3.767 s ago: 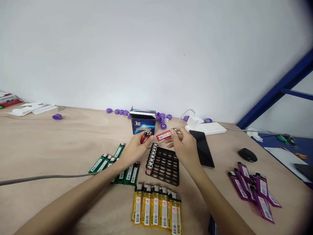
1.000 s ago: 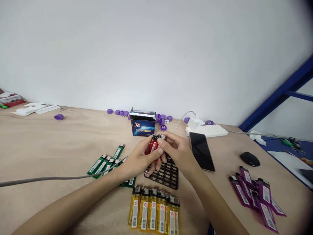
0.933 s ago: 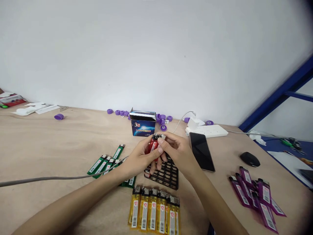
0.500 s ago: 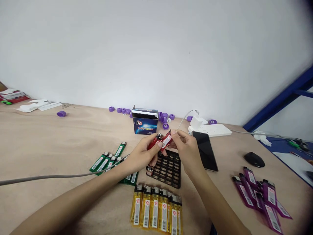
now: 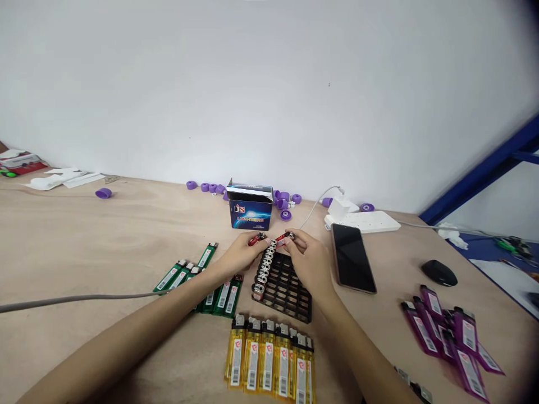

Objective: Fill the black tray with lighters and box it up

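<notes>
Red lighters are in both of my hands. My left hand (image 5: 241, 255) is closed around a red lighter (image 5: 255, 239) just past the far left corner of a black grid tray (image 5: 290, 286). In my right hand (image 5: 309, 255), another red lighter (image 5: 282, 239) is pinched above the tray's far end. A row of lighters (image 5: 266, 266) stands upright along the tray's left side, metal tops showing. Yellow lighters (image 5: 267, 359) lie side by side in front of the tray. Green lighters (image 5: 223, 297) lie to the left, partly covered by my left forearm.
Behind the tray stands an open blue lighter box (image 5: 250, 216), with purple caps (image 5: 285, 215) around it. A phone (image 5: 353, 258), a white power strip (image 5: 366, 223) and a black mouse (image 5: 438, 273) are on the right. Purple lighters (image 5: 432, 331) lie nearer. A grey cable (image 5: 84, 300) crosses from the left.
My hands have moved apart and a little back from the tray, each with a red lighter. The row of upright lighters, mostly hidden before, now shows.
</notes>
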`<action>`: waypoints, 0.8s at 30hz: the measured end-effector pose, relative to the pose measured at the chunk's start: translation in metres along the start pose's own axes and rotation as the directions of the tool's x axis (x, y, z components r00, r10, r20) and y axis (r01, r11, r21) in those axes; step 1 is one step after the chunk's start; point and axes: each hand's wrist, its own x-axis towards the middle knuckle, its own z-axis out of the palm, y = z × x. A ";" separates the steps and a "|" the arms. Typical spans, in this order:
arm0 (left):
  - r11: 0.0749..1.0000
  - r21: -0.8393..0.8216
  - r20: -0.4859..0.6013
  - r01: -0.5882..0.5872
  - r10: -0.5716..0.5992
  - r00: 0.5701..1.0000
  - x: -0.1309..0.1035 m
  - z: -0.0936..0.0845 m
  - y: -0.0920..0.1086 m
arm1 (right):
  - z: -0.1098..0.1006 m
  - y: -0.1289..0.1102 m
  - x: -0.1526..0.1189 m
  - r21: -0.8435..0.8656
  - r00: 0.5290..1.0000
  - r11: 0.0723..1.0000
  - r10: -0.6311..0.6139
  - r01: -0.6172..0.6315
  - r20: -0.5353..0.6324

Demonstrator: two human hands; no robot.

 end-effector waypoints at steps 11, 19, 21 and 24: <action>0.995 0.097 0.090 -0.014 0.006 0.996 0.000 -0.002 0.000 | 0.000 0.000 -0.005 -0.172 0.982 0.973 -0.132 0.154 0.136; 0.990 0.140 0.081 -0.029 0.018 0.997 0.001 -0.003 0.002 | 0.000 0.000 -0.005 -0.215 0.961 0.943 -0.224 0.256 0.162; 0.989 0.141 0.070 -0.044 0.034 0.997 0.000 -0.003 0.004 | 0.000 0.000 -0.006 -0.219 0.957 0.937 -0.242 0.274 0.160; 0.988 0.140 0.054 -0.063 0.056 0.997 -0.001 -0.002 0.006 | 0.000 0.000 -0.007 -0.246 0.949 0.921 -0.268 0.303 0.166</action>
